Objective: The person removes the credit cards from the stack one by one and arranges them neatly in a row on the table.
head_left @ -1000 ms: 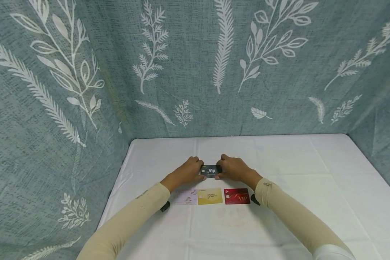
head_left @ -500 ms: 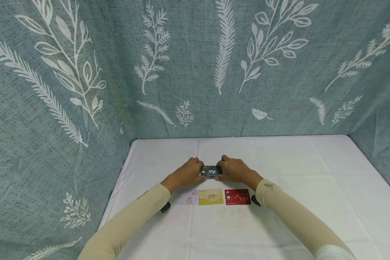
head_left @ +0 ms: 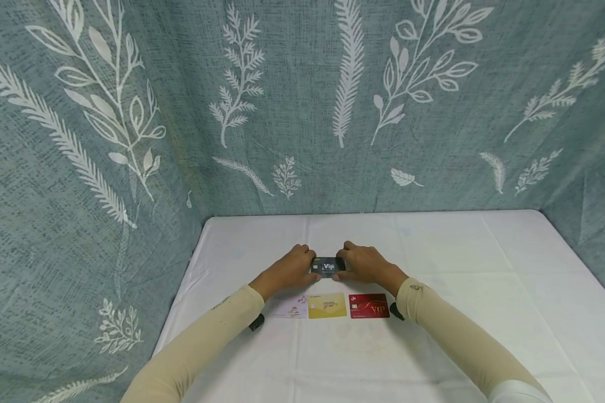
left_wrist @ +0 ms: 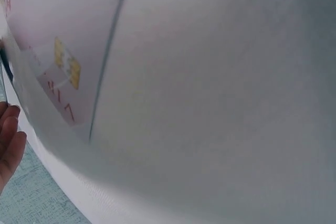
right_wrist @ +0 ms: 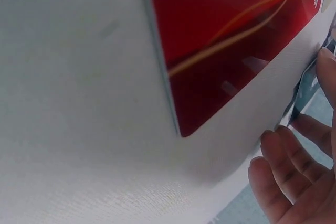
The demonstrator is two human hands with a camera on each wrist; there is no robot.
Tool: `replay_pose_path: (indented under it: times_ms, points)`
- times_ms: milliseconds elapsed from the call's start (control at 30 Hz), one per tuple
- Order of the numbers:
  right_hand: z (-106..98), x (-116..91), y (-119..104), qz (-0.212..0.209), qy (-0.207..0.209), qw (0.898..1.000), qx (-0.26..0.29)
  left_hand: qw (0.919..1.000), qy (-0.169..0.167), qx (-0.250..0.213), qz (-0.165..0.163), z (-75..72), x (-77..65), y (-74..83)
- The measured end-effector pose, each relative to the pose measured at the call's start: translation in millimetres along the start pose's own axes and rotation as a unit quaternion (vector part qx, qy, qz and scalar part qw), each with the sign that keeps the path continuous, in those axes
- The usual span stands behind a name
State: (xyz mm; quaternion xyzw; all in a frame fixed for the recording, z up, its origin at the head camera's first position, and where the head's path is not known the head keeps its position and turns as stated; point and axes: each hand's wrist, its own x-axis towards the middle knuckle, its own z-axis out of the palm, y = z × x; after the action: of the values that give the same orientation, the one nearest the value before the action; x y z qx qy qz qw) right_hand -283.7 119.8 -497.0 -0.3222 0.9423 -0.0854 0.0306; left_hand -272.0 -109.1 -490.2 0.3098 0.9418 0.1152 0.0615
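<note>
A black card marked "Vip" [head_left: 327, 267] is held between both hands on the far half of the table. My left hand [head_left: 296, 266] pinches its left end, thumb at the near edge and fingers at the far edge. Its right end is pinched likewise by my right hand [head_left: 365, 265]. Whether the card touches the cloth cannot be told. Nearer to me, three cards lie in a row: a pale pink one [head_left: 292, 308] partly behind the left wrist, a yellow one [head_left: 327, 305] and a red "VIP" one [head_left: 369, 306]. The right wrist view shows the red card [right_wrist: 231, 40] close up.
A white cloth covers the table [head_left: 464, 313]. Behind it and along the sides hangs a grey-green curtain [head_left: 307, 112] with white leaf patterns. Small black devices sit under each wrist, the left one [head_left: 256, 321] beside the pale pink card.
</note>
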Motion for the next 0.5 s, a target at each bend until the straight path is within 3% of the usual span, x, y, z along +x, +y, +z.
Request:
replay_pose_path:
  times_ms: [500]
  points:
    - [-2.2,1.1,-2.1,0.010,-0.013,1.000,-0.009,1.0000,0.001,-0.007,-0.004,-4.5,-3.1,2.6]
